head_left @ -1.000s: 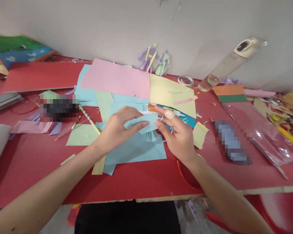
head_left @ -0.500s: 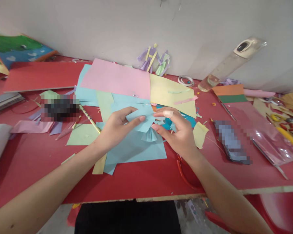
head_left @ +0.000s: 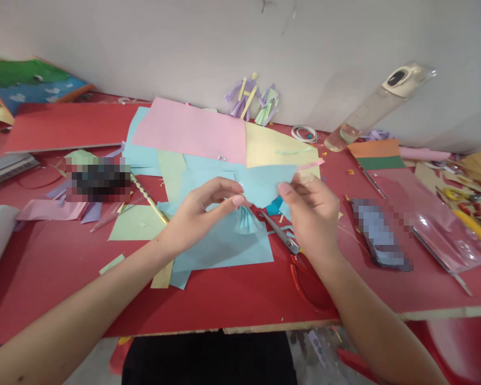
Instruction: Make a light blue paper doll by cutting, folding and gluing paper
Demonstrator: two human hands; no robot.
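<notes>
A small piece of light blue paper [head_left: 266, 184] is held up over the middle of the table. My right hand [head_left: 315, 214] pinches its right end between thumb and fingers. At its lower left edge, the thumb and fingertips of my left hand [head_left: 204, 214] close on the same piece. Just below it, a pleated light blue paper fan [head_left: 246, 220] rests on a larger light blue sheet [head_left: 220, 248]. Scissors with red handles [head_left: 291, 245] lie beside my right hand, their blades pointing to the fan; my wrist partly covers the handles.
Pink paper [head_left: 192, 128] and yellow paper [head_left: 272, 141] lie behind my hands. Two paper figures [head_left: 250, 99] lean on the wall, left of a tilted clear bottle [head_left: 364, 115]. A striped pencil [head_left: 148, 197] is at left, a blurred-out phone-like object [head_left: 379, 232] at right.
My right hand has moved right and turned, now gripping the right end of the blue piece. The piece has shifted right out of the left hand's wider hold, and the scissors' blades have come into view.
</notes>
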